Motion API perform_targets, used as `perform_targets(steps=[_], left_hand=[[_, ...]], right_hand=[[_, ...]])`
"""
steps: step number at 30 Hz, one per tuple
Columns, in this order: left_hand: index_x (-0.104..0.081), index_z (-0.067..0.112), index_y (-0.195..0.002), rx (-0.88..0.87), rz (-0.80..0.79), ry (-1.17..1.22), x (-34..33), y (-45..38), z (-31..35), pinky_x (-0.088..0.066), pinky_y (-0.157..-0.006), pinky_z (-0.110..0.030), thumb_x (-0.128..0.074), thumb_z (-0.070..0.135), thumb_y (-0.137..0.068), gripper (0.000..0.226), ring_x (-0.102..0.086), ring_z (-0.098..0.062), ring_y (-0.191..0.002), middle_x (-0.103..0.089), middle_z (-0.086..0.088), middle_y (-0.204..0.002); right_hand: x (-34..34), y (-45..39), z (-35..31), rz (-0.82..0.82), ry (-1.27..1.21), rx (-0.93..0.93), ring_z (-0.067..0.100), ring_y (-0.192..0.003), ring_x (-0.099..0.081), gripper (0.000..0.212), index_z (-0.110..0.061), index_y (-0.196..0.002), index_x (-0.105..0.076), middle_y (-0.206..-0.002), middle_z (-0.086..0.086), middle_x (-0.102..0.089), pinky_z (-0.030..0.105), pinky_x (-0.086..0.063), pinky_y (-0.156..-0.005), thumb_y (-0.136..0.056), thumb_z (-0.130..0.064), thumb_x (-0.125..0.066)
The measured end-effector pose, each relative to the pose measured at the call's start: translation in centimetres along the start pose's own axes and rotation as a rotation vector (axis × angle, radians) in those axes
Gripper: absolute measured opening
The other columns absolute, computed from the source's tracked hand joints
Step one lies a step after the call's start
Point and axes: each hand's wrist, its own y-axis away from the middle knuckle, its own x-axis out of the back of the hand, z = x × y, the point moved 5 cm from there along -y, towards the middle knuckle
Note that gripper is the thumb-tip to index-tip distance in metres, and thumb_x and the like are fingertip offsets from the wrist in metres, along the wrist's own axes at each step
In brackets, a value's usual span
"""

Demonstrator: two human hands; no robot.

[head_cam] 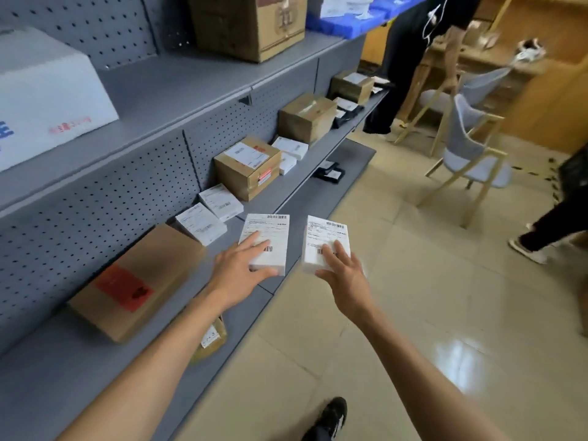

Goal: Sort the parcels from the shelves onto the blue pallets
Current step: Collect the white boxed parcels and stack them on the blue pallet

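Observation:
My left hand [237, 268] grips a small white parcel [270, 230] with a shipping label, held over the front edge of the grey middle shelf [203, 281]. My right hand [342, 272] grips a second small white parcel [324, 235] out over the floor, just right of the first. Both parcels face label-up. Two more small white parcels [203, 226] lie on the shelf behind my left hand. No blue pallet shows near my hands.
Brown cartons [246, 167] and a flat brown box [136, 284] sit along the shelf. A large white box [47, 97] and a tall carton [251, 23] stand above. Chairs [471, 154] and two people [423, 58] occupy the tiled floor at right.

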Motion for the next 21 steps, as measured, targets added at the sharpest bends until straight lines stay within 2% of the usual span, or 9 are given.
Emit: perform_targets(steps=[3, 7, 9, 12, 18, 21], left_hand=[[-0.056, 0.032, -0.141, -0.048, -0.045, -0.014, -1.9, -3.4, 4.1, -0.025, -0.12, -0.04, -0.08, 0.045, -0.08, 0.067, -0.035, -0.012, -0.143, -0.035, 0.017, -0.159], [-0.061, 0.031, -0.138, -0.083, -0.061, 0.038, -4.6, -8.6, 9.2, -0.03, -0.119, -0.035, -0.086, 0.039, -0.076, 0.067, -0.041, -0.01, -0.141, -0.038, 0.016, -0.157], [-0.06, 0.034, -0.138, -0.096, -0.07, 0.031, -5.7, -10.7, 11.2, -0.031, -0.119, -0.034, -0.086, 0.041, -0.075, 0.068, -0.04, -0.01, -0.141, -0.038, 0.018, -0.157], [-0.058, 0.034, -0.14, -0.126, -0.089, 0.03, -7.6, -14.1, 15.3, -0.027, -0.121, -0.039, -0.085, 0.042, -0.076, 0.069, -0.035, -0.011, -0.144, -0.036, 0.018, -0.158], [-0.058, 0.033, -0.139, -0.19, -0.087, 0.008, -9.3, -18.7, 22.2, -0.029, -0.12, -0.042, -0.086, 0.042, -0.075, 0.07, -0.037, -0.011, -0.143, -0.036, 0.016, -0.158], [-0.058, 0.034, -0.139, -0.217, -0.08, 0.005, -9.7, -20.7, 24.8, -0.029, -0.12, -0.041, -0.086, 0.041, -0.075, 0.07, -0.037, -0.011, -0.143, -0.036, 0.017, -0.158]], right_hand=[[2.7, -0.7, 4.1, 0.025, 0.001, -0.056, 0.038, -0.122, -0.041, 0.047, -0.02, -0.147, -0.043, -0.16, 0.006, -0.032, 0.046, -0.042, -0.098, -0.103, -0.031, -0.054], [6.1, -2.8, 9.9, 0.052, 0.025, -0.087, 0.041, -0.12, -0.042, 0.044, -0.027, -0.147, -0.036, -0.16, 0.003, -0.031, 0.043, -0.042, -0.099, -0.106, -0.028, -0.05], [8.0, -3.9, 11.9, 0.08, 0.019, -0.109, 0.04, -0.12, -0.042, 0.042, -0.026, -0.147, -0.037, -0.161, 0.005, -0.03, 0.043, -0.042, -0.099, -0.106, -0.03, -0.048], [11.6, -6.0, 15.4, 0.128, 0.016, -0.119, 0.041, -0.123, -0.042, 0.041, -0.024, -0.146, -0.039, -0.161, 0.008, -0.03, 0.043, -0.042, -0.096, -0.106, -0.03, -0.048], [17.3, -8.8, 20.1, 0.193, 0.022, -0.132, 0.044, -0.127, -0.04, 0.046, -0.018, -0.147, -0.043, -0.159, 0.016, -0.033, 0.046, -0.04, -0.103, -0.103, -0.032, -0.051], [19.6, -10.0, 21.5, 0.223, 0.048, -0.108, 0.044, -0.121, -0.043, 0.046, -0.015, -0.144, -0.045, -0.155, 0.015, -0.039, 0.046, -0.043, -0.099, -0.102, -0.032, -0.053]])
